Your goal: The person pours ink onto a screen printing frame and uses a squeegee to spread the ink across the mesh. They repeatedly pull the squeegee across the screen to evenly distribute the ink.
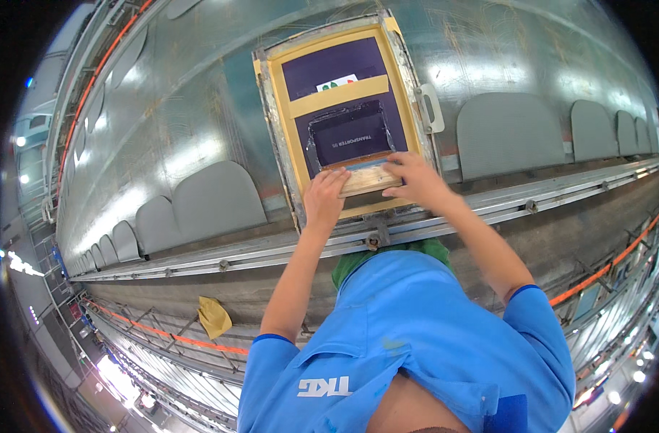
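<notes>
My left hand (326, 195) and my right hand (416, 184) are closed on the two ends of a wooden bar (367, 179), which looks like a squeegee. It lies across the lower part of a screen frame (266, 94) with yellow tape borders and a dark purple face (329, 58). A dark printing area (347, 133) sits just above the bar. A yellow strip (337, 94) crosses the frame higher up, with a small white patch showing over it. A white handle (432, 108) is on the frame's right side.
The frame sits on a long metal table (163, 108) with rows of grey flat pieces (510, 133) on both sides. A metal rail (488, 206) runs along the near edge. A yellow sheet (214, 317) and orange rail (171, 335) are below at left.
</notes>
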### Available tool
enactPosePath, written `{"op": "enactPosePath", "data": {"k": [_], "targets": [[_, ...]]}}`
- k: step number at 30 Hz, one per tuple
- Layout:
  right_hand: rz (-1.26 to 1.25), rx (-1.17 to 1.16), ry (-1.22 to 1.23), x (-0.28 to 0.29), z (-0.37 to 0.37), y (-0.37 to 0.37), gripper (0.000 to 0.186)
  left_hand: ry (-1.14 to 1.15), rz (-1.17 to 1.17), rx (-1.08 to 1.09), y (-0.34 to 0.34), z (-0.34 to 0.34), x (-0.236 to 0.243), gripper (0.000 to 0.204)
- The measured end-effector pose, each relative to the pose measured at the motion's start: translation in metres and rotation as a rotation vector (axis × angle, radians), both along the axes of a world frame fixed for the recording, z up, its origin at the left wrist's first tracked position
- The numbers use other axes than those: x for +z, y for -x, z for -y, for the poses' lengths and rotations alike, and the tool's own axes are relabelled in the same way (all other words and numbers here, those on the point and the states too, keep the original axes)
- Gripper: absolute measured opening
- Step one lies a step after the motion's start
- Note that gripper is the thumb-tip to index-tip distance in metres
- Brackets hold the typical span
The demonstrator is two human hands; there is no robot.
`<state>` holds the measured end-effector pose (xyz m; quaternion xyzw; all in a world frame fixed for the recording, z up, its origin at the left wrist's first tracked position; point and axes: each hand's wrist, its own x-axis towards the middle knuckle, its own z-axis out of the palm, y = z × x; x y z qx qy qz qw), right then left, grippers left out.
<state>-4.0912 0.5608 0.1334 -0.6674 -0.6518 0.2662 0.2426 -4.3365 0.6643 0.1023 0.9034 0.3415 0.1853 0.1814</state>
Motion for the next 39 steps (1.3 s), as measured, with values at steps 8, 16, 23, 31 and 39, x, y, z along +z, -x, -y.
{"op": "enactPosePath", "data": {"k": [8, 16, 23, 31, 39], "targets": [[-0.271, -0.705, -0.145, -0.052, -0.099, -0.121, 0.032, 0.037, -0.021, -0.027, 0.009, 0.011, -0.005, 0.057], [-0.156, -0.84, -0.216, 0.009, -0.113, -0.079, 0.03, 0.026, 0.081, 0.029, 0.049, 0.026, 0.008, 0.062], [-0.216, -0.715, -0.349, -0.019, -0.19, 0.106, 0.029, 0.066, 0.002, 0.134, 0.214, -0.036, 0.008, 0.065], [-0.35, -0.705, -0.389, -0.03, -0.254, 0.253, 0.021, 0.027, -0.087, 0.106, 0.351, -0.11, 0.023, 0.057], [-0.208, -0.774, -0.339, -0.049, -0.275, 0.279, 0.02, -0.011, -0.039, -0.029, 0.402, -0.136, 0.01, 0.059]]}}
